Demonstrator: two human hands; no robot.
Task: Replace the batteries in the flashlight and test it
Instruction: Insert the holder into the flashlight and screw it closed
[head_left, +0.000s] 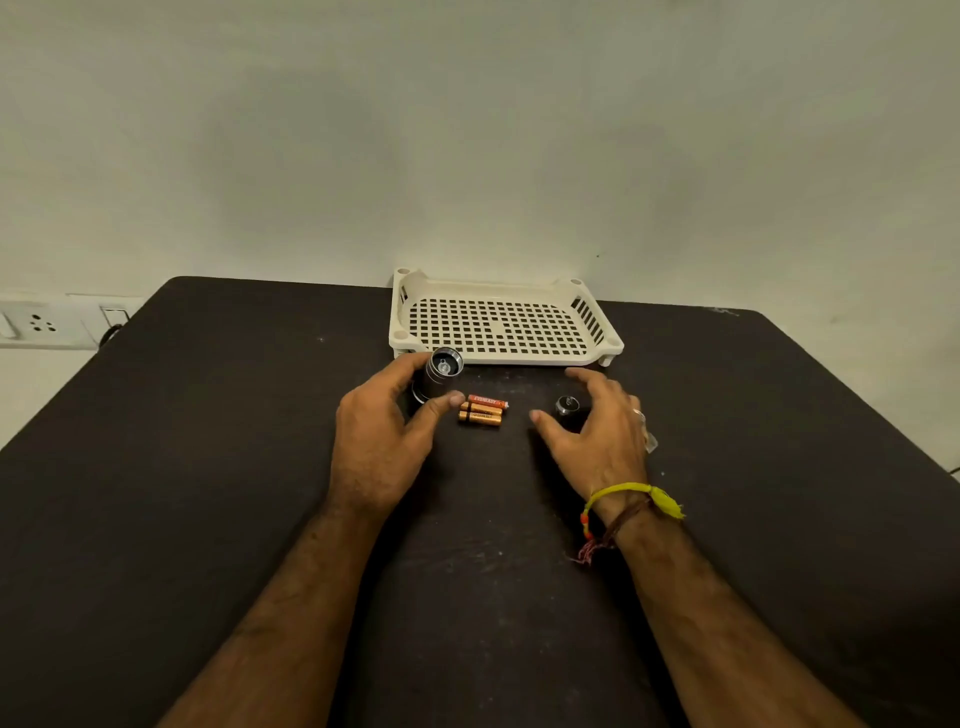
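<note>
The flashlight body (440, 375), dark metal with its open end up, stands on the black table (234, 441) just in front of the tray. My left hand (382, 436) curls round it, index finger against its side and thumb across its base. Three AAA batteries (482, 410), orange and copper, lie side by side to the right of that thumb. The flashlight's black end cap (567, 407) sits further right. My right hand (597, 431) arches over the cap with thumb and fingers spread, and I see gaps between them and the cap.
A cream perforated plastic tray (597, 332) sits at the table's far edge against the wall. A wall socket (41, 323) is at the left. Threads and a yellow band circle my right wrist.
</note>
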